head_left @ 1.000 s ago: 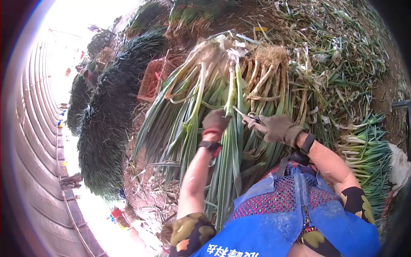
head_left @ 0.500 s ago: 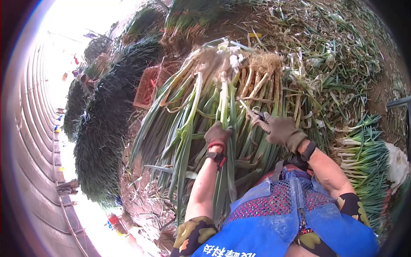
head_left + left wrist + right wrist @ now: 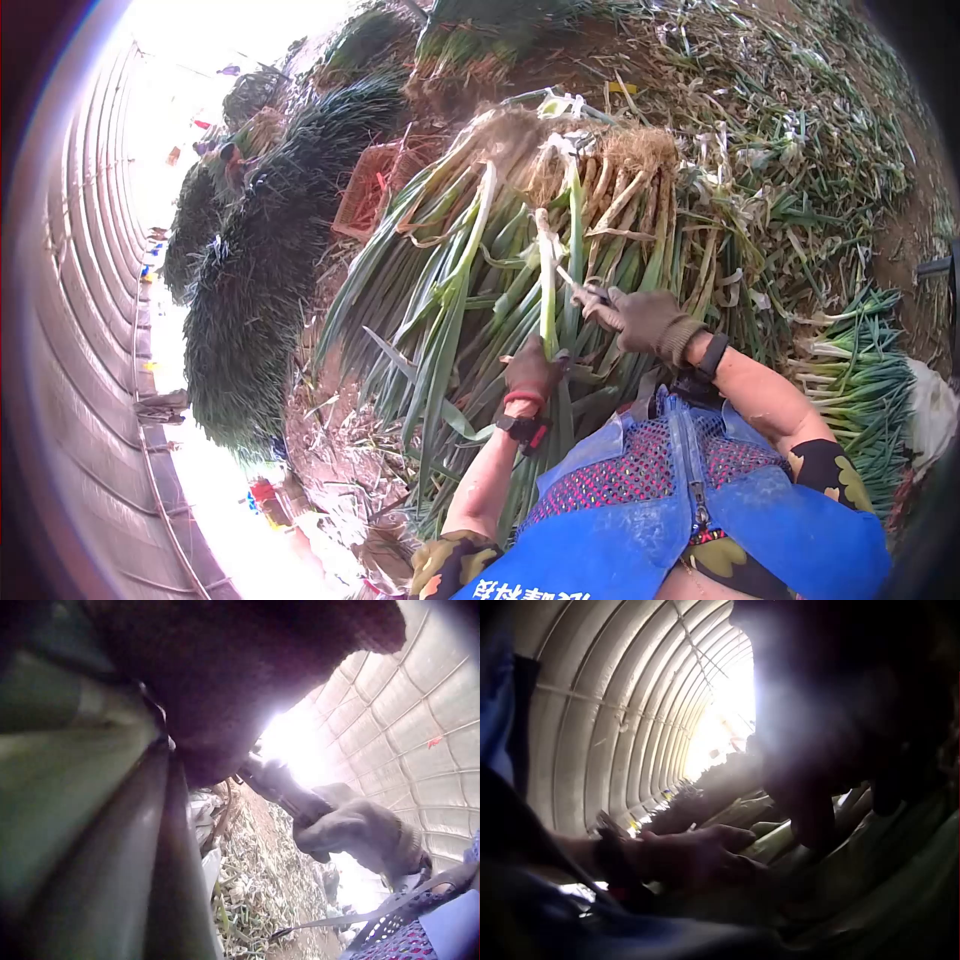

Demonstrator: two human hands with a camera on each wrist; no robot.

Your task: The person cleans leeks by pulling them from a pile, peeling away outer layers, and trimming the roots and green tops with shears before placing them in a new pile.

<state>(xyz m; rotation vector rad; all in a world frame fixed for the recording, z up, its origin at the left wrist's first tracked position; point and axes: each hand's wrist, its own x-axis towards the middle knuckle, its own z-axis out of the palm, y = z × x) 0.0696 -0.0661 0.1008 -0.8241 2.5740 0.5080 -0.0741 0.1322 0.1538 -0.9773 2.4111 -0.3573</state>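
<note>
My gloved left hand (image 3: 533, 372) grips the leaves of one long green onion (image 3: 547, 275) below its pale shaft. The shaft points away from my body, over the heap of green onions (image 3: 450, 270). In the left wrist view the held leaves (image 3: 97, 840) fan out beside the dark glove. My gloved right hand (image 3: 652, 322) holds a slim air blow gun (image 3: 594, 294), its thin nozzle pointing at the shaft from the right. In the right wrist view my right hand (image 3: 825, 727) is a dark shape that hides the gun.
Brown, rooty onions (image 3: 630, 190) lie on the heap's right side. Trimmed green onions (image 3: 850, 380) form a row at right. A red crate (image 3: 378, 190) and a tall leafy pile (image 3: 250, 300) stand at left. Leaf scraps (image 3: 800, 170) cover the ground.
My left hand has drawn the green onion down toward my body, its pale end coming away from the root ends of the heap. My right hand with the blow gun has shifted slightly.
</note>
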